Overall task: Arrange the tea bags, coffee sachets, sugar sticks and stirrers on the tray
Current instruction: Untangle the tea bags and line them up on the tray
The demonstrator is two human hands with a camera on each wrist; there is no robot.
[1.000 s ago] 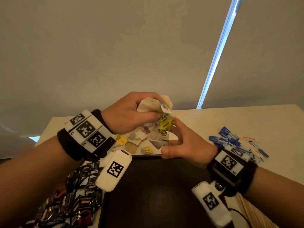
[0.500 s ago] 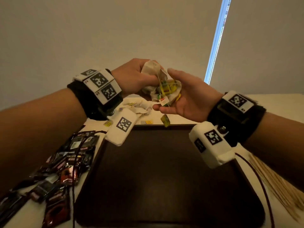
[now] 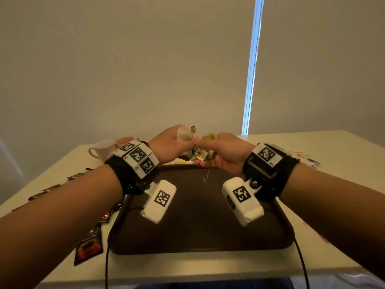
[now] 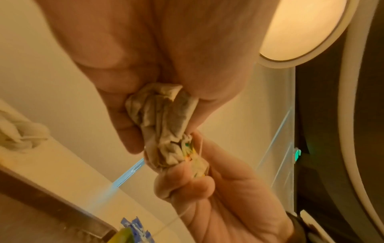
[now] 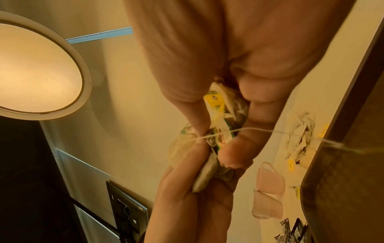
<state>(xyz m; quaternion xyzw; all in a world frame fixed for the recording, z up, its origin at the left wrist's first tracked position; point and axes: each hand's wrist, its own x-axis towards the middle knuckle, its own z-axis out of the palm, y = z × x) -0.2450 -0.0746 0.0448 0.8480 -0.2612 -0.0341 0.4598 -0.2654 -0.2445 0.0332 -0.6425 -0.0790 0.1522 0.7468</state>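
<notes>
— Paper and string, that's what both hands are full of. The left hand (image 3: 169, 142) has its fingers (image 4: 124, 118) curled round a crumpled bunch of tea bags (image 4: 164, 125), and the right hand (image 3: 224, 152) pinches the tagged end of the same bunch from the other side.

— Weren't they down at the far pile a second ago?

— Yes. A second back the left hand was gathering bags off the heap behind the tray; half a second back the right palm lay open under them. Now both hands are closed on the clump, held up over the far edge of the tray (image 3: 279, 222).

— So nothing is on the tray yet?

— Its dark surface looks bare. One string (image 3: 208, 168) dangles from the bunch towards it. More tea bags (image 5: 301, 134) lie on the counter (image 3: 312, 147) beyond the tray, near two mugs (image 5: 270, 179).

— And the rest?

— Coffee sachets (image 3: 88, 246) lie left of the tray; blue sugar sticks (image 4: 136, 230) show only at the frame edge. The strings look tangled, so I'd guess the bunch needs teasing apart before it can be laid down neatly.
</notes>
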